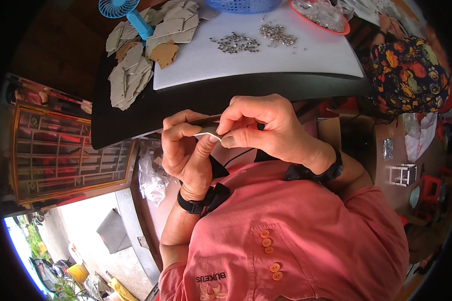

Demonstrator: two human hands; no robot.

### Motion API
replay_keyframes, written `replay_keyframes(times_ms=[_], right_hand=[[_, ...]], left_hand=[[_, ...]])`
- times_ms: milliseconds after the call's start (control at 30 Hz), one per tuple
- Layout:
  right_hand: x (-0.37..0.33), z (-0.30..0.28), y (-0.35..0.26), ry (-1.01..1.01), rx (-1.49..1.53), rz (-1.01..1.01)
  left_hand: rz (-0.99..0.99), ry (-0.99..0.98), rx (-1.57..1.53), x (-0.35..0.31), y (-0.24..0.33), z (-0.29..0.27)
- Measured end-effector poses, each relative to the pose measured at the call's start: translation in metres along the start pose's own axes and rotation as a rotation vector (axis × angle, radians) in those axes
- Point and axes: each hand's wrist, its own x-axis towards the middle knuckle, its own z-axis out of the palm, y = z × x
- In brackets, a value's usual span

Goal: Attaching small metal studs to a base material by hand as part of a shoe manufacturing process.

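Before your pink shirt [326, 226], your L hand [183, 150] & R hand [273, 125] both pinch the thin pale-edged piece [211, 131], prob. to steady it; shiny bits [234, 43] lie on the white sheet [196, 67], prob. for easy reach.

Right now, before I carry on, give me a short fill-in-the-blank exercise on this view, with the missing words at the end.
1. The left hand and the right hand hold a thin piece whose near edge is ____ in colour.
2. The small shiny pieces on the white sheet lie in ____ loose piles.
3. The small fan at the upper left is coloured ____.
4. The wrist strap on the left arm is coloured ____.

Missing words: white; two; blue; black.
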Motion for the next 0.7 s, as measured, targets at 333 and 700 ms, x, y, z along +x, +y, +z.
replay_keyframes(times_ms=[333,700], right_hand=[[0.002,0.003,0.008,0.014,-0.034,-0.032],[-0.001,0.011,0.01,0.085,-0.117,-0.099]], left_hand=[[-0.018,0.044,-0.011,-0.002,-0.004,0.003],[-0.041,0.06,-0.005,-0.001,-0.005,0.002]])
